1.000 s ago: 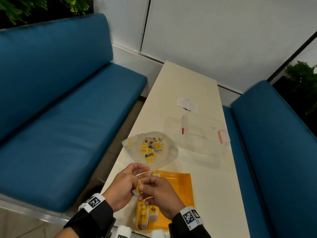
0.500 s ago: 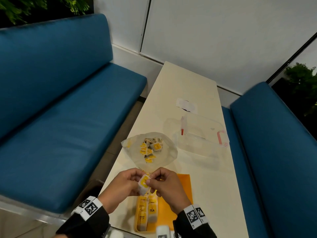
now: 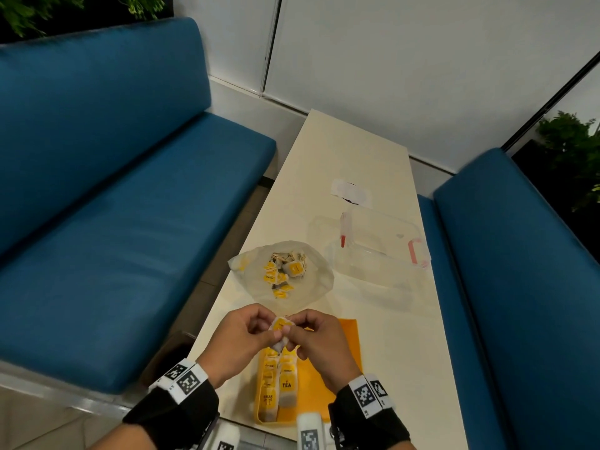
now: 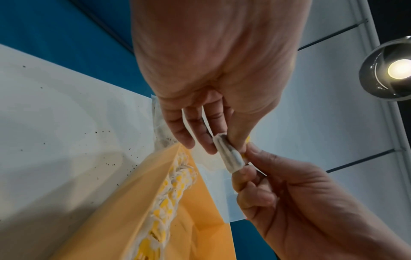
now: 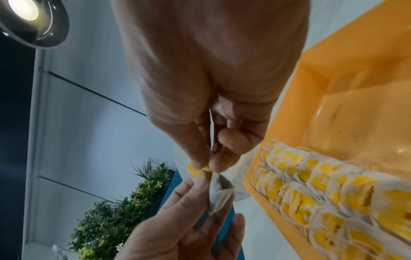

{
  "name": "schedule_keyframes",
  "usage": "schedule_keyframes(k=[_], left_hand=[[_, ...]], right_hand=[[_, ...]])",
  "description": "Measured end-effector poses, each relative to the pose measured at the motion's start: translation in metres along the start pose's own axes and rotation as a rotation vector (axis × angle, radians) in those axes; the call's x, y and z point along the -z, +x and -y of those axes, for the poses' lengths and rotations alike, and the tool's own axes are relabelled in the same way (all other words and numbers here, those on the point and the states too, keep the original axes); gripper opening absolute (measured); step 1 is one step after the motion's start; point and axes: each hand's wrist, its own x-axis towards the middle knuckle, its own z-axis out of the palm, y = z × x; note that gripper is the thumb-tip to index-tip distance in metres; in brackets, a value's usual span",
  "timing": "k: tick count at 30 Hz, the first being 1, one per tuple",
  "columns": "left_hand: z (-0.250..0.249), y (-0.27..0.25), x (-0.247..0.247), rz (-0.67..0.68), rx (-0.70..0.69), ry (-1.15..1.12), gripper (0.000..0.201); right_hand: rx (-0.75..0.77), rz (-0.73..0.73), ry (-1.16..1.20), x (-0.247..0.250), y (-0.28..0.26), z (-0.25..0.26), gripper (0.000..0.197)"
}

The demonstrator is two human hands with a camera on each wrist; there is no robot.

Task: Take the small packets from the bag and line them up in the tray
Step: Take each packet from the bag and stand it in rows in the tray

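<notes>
A small tea packet (image 3: pixel 280 332) with a yellow tag is held between both hands above the orange tray (image 3: pixel 328 381). My left hand (image 3: pixel 240 339) pinches it from the left, my right hand (image 3: pixel 316 337) from the right. In the left wrist view the packet (image 4: pixel 230 156) shows as a grey-white pouch between thumb and fingers. In the right wrist view the packet (image 5: pixel 219 193) hangs below the pinched yellow tag. Two rows of packets (image 3: pixel 277 384) lie along the tray's left side. The clear bag (image 3: pixel 282 276) with several more packets lies open beyond the hands.
A clear plastic box (image 3: pixel 380 248) with red clips stands right of the bag on the cream table (image 3: pixel 406 352). A white paper slip (image 3: pixel 350 191) lies farther back. Blue benches (image 3: pixel 130 238) flank the table on both sides.
Both hands have lifted slightly and moved away from me with the packet. The packet has turned between the fingers, its yellow tag facing up.
</notes>
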Motion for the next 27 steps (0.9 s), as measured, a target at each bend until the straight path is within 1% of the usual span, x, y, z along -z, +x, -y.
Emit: schedule_keyframes(k=[4, 6, 8, 9, 12, 14, 18, 21, 27], left_hand=[[0.000, 0.001, -0.003, 0.013, -0.011, 0.066, 0.029], [0.006, 0.004, -0.001, -0.030, 0.019, 0.150, 0.029], [0.012, 0.005, 0.001, -0.054, 0.103, 0.269, 0.024], [0.015, 0.005, 0.003, -0.038, 0.171, 0.327, 0.026], [0.022, 0.000, 0.003, 0.087, 0.365, 0.398, 0.041], [0.026, -0.003, 0.000, 0.150, 0.412, 0.403, 0.045], [0.030, -0.004, -0.003, 0.169, 0.401, 0.370, 0.043], [0.030, -0.005, -0.003, 0.178, 0.393, 0.363, 0.041], [0.029, -0.005, -0.004, 0.181, 0.397, 0.367, 0.042]], right_hand=[[0.013, -0.019, -0.017, 0.005, 0.000, 0.001, 0.007], [0.022, -0.039, -0.054, 0.014, 0.000, 0.000, 0.008], [0.006, -0.013, -0.127, 0.024, 0.000, -0.007, 0.008], [-0.018, 0.016, -0.170, 0.028, -0.002, -0.012, 0.007], [-0.128, 0.126, -0.308, 0.034, -0.012, -0.033, 0.012], [-0.208, 0.186, -0.388, 0.032, -0.018, -0.051, 0.011], [-0.314, 0.212, -0.465, 0.024, -0.020, -0.077, 0.014], [-0.315, 0.186, -0.497, 0.018, -0.017, -0.085, 0.018], [-0.302, 0.110, -0.547, 0.010, -0.013, -0.091, 0.015]])
